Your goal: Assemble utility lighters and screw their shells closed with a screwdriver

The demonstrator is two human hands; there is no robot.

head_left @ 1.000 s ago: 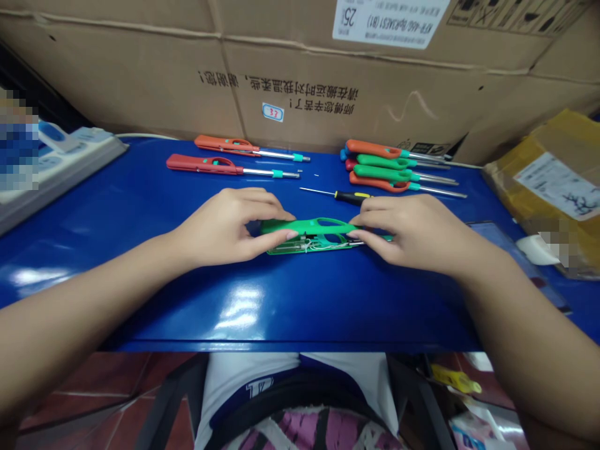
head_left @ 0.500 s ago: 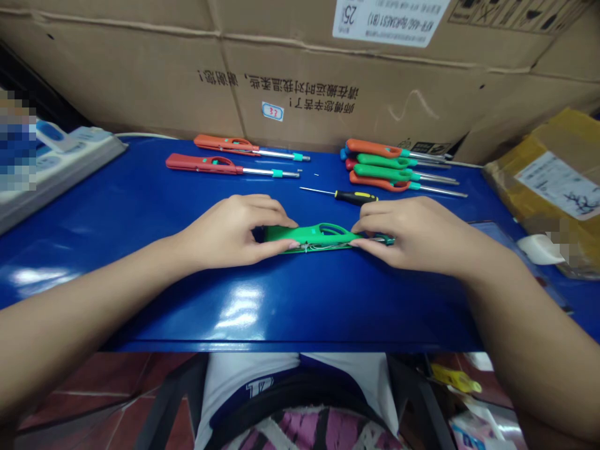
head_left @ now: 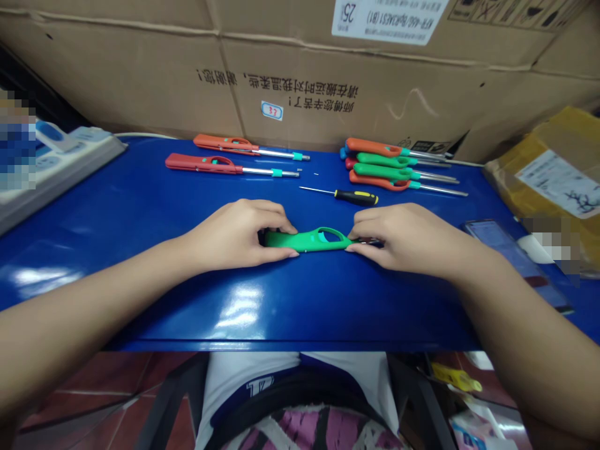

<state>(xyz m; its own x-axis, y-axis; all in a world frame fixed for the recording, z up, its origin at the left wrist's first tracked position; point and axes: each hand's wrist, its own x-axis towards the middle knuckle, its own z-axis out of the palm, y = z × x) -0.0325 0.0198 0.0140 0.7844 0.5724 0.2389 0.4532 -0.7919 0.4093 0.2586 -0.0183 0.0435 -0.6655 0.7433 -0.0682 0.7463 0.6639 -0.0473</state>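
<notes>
A green long-nosed lighter [head_left: 312, 242] lies across the blue table between my hands, its trigger loop on the far side. My left hand [head_left: 246, 234] is closed round the handle's left end, thumb on the near edge and fingers on the far edge. At the other end my right hand [head_left: 398, 237] pinches the lighter where the green body meets the metal tube, hiding most of that tube. No open gap shows along the near edge of the body. Just beyond lies a screwdriver [head_left: 356, 197] with a black and yellow handle.
Behind on the left rest a red lighter [head_left: 201, 164] and an orange lighter [head_left: 222, 144]. Several more lighters [head_left: 382, 170] are piled at the back right. A large cardboard box [head_left: 154, 75] stands along the back, a power strip [head_left: 70, 156] at left, a phone [head_left: 506, 256] at right.
The near edge of the green lighter, which showed a gap with wires inside, is now closed up. My right hand has shifted slightly left along it.
</notes>
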